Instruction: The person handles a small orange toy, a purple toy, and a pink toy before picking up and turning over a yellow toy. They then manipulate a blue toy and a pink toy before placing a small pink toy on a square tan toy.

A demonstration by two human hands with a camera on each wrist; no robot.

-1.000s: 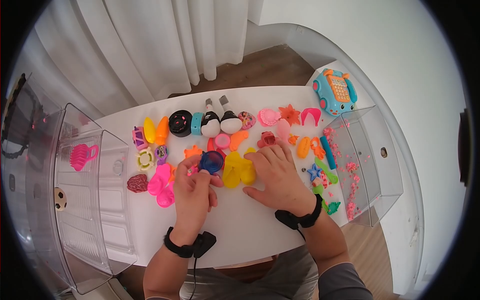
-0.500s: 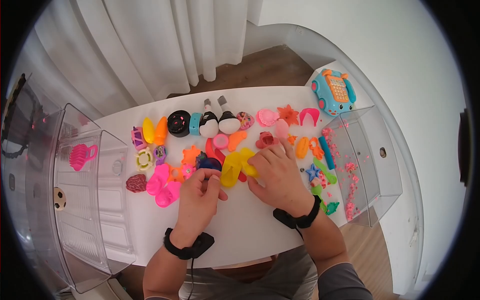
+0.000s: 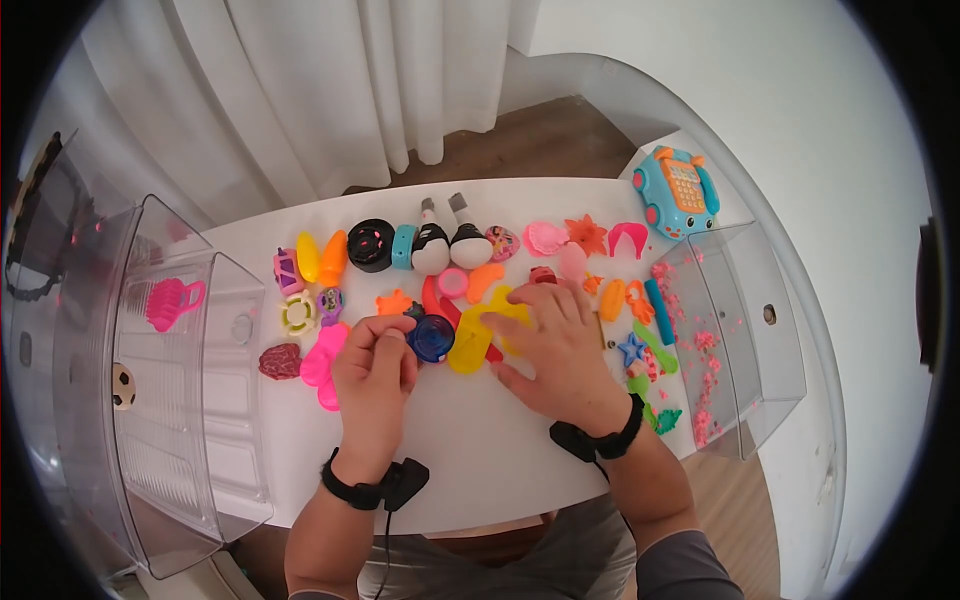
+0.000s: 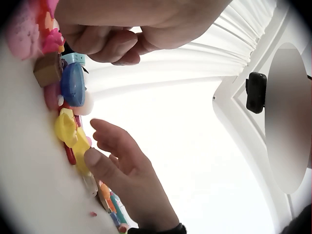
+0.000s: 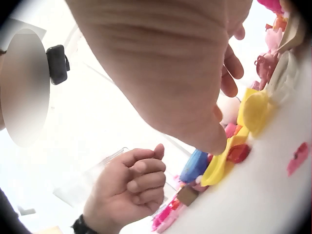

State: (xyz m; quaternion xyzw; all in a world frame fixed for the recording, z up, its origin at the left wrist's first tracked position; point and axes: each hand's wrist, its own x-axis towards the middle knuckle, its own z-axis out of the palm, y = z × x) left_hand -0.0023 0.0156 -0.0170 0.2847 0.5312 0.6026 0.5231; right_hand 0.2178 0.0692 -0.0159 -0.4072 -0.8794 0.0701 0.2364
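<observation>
My left hand [image 3: 372, 375] is beside a translucent blue round toy [image 3: 432, 338], its fingers curled in toward the palm. The left wrist view shows the blue toy [image 4: 73, 84] tilted up next to a small brown block [image 4: 48, 69], a short gap from the curled fingers. To the right lie two yellow shoe-shaped toys [image 3: 468, 345] with a red piece [image 3: 494, 354] partly under them. Over the yellow toys is my right hand [image 3: 560, 350], fingers stretched out and spread. In the right wrist view its thumb overlaps the nearer yellow toy [image 5: 217, 165].
Pink shoe-shaped toys [image 3: 322, 365], a brown-red oval [image 3: 279, 362] and an orange piece [image 3: 392, 303] lie left. A black wheel-like toy [image 3: 370, 245] stands farther back. Clear bins flank the table; the right bin [image 3: 745, 340] holds pink bits. A toy phone [image 3: 678, 195] sits behind it.
My left hand has let go of the blue toy and drawn back left, its fingers curling. The right hand has lifted its fingers from the yellow toys and spread them. The view has shifted slightly.
</observation>
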